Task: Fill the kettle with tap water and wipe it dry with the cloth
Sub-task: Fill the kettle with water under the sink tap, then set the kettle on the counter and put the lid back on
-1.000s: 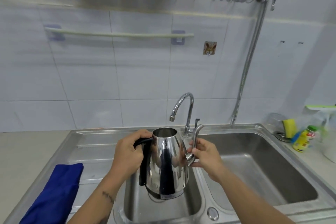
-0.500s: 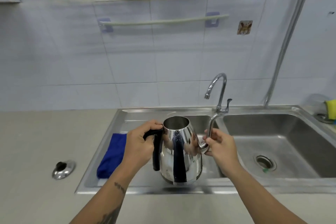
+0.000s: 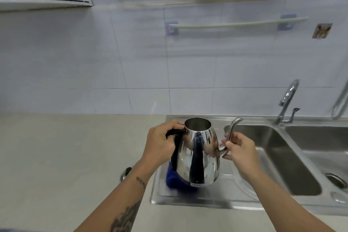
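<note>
- Now the left hand [image 3: 160,144] is gripping the black handle of the lidless polished steel kettle [image 3: 197,154].
- Right hand [image 3: 240,149] is pinching its curved spout.
- Kettle is hanging above the blue cloth [image 3: 174,181] on the steel drainboard [image 3: 188,197].

The single head-worn camera looks forward and down from close above the left hand [image 3: 160,143] and right hand [image 3: 240,153], whose shared grip on the kettle [image 3: 197,154] sits low in the centre. Beyond the grip the wide view faces the tiled wall [image 3: 188,62], and the tap [image 3: 287,100] stands far to its right.
</note>
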Available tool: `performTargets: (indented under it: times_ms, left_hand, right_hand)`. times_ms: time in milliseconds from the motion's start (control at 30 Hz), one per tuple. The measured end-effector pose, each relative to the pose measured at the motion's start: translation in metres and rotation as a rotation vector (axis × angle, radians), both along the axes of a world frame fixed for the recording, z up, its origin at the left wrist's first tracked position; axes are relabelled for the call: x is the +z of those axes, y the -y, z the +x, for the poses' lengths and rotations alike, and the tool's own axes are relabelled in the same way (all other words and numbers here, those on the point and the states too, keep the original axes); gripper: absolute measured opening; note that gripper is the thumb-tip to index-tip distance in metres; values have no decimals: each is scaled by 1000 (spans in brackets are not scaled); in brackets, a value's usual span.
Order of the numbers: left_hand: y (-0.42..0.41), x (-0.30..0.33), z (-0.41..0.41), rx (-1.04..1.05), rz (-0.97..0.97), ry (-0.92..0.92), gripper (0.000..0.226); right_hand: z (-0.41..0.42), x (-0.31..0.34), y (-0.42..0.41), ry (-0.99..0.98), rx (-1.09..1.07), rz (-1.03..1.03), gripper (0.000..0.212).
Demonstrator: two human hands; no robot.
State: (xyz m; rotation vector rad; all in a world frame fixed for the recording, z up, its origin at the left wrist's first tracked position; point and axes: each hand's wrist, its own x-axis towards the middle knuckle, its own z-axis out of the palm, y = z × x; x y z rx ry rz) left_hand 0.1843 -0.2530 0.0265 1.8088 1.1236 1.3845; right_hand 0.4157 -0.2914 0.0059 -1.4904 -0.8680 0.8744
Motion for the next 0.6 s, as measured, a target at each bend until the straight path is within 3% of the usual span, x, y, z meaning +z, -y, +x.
performTargets:
  times_ms: [300, 600]
  left_hand:
    - [-106, -7, -127, -97, 17, -72, 61]
    - [-166, -33, -178, -61, -37, -107, 64]
  right_hand:
    - [-132, -15, -81, -66, -103, -43, 24]
    - [-190, -40, -137, -29, -158, -148, 31]
